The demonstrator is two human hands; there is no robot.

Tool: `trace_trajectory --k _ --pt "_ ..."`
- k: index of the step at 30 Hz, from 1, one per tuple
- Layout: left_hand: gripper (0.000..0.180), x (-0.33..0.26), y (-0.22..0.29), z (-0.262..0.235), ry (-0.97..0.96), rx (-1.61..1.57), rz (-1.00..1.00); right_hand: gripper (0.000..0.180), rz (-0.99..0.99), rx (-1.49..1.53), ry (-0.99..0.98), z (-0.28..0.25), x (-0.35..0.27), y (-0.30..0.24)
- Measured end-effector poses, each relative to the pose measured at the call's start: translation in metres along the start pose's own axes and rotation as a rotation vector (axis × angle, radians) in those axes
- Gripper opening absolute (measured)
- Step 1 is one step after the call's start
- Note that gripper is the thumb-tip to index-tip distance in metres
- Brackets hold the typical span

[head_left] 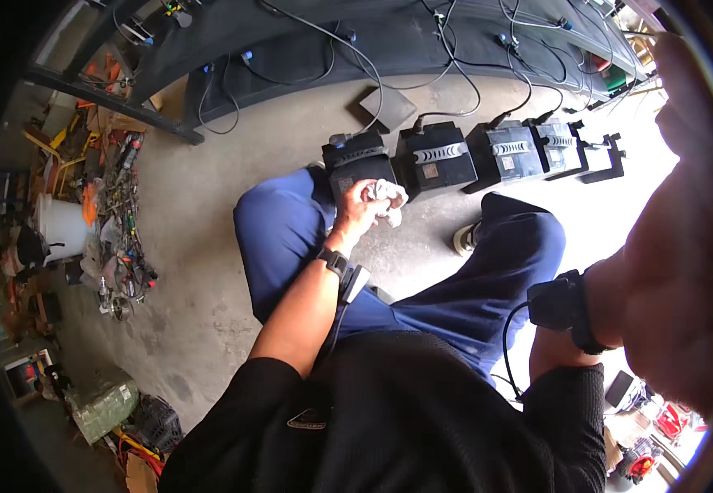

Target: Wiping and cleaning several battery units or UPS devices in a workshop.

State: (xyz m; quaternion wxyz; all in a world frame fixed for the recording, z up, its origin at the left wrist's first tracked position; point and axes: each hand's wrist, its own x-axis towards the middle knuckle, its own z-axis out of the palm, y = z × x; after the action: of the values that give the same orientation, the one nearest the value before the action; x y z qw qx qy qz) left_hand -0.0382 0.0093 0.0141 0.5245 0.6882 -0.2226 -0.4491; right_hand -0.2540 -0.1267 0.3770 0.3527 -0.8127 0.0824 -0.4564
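Note:
My left hand [355, 215] is closed round a crumpled whitish cloth [387, 200], held just in front of the nearest black box. That black box [359, 160], with a ribbed handle on top, is the leftmost of several in a row on the floor. Beside it stand a second black box [447, 171] and a third black box [511, 163], their handles grey. Cables run into the boxes from behind. My right hand [685, 164] is raised very close at the right edge, large and dark; its fingers cannot be made out. Both wrists wear black straps with small devices.
Behind the boxes stands a dark metal workbench [290, 107] with hanging cables. A flat dark plate [387, 108] lies on the concrete floor [184, 246]. Tools and a white bucket [62, 223] clutter the left; a green case [103, 409] sits lower left. Red-and-black equipment [642, 464] is lower right.

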Motion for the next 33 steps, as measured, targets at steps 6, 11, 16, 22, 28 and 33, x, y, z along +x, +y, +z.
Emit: trace_trajectory --k 6,11,16,22,28,33 --pt "0.047 -0.004 0.006 0.006 0.036 -0.010 -0.046 0.121 0.011 -0.043 0.051 -0.015 -0.007 0.003" --pt "0.047 -0.001 0.006 0.002 0.021 0.013 -0.002 0.120 0.086 -0.077 0.082 -0.015 -0.011 0.013" --pt "0.046 -0.003 0.004 0.003 0.029 0.004 -0.015 0.119 0.021 -0.137 0.075 -0.002 0.006 0.004" --pt "0.046 -0.006 0.004 0.005 0.013 0.001 -0.026 0.119 0.047 -0.158 0.095 -0.019 -0.019 0.002" --pt "0.046 0.000 0.001 0.006 0.017 -0.014 -0.025 0.118 0.109 -0.174 0.107 -0.014 -0.005 0.010" --pt "0.045 0.002 0.005 0.008 0.105 0.020 -0.049 0.079 -0.216 0.351 -0.071 -0.017 0.009 0.033"
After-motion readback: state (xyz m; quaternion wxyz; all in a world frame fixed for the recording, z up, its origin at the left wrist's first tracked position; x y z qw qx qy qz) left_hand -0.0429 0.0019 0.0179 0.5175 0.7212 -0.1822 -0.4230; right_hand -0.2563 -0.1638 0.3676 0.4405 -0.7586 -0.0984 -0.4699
